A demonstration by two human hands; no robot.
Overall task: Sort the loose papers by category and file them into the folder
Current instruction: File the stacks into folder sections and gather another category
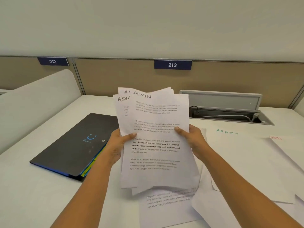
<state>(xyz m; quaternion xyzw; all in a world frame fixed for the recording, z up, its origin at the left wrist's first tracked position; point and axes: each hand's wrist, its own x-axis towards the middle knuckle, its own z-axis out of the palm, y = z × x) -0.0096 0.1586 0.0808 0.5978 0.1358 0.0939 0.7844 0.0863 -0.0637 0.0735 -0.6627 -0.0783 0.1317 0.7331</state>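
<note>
white papers [158, 140] with black print, black folder [74, 145] with blue smiley, navy signs [172, 65]

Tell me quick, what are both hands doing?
Left hand: gripping the ADMIN papers.
Right hand: gripping the same papers.

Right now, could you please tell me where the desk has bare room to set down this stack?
Bare desk lies near-left, in front of the black folder, and behind it toward the partition. Loose sheets crowd the right side and the spot under the held stack.

Left hand [117, 145] and right hand [194, 139], thumbs in front, on opposite edges of paper stack [156, 116].
</note>
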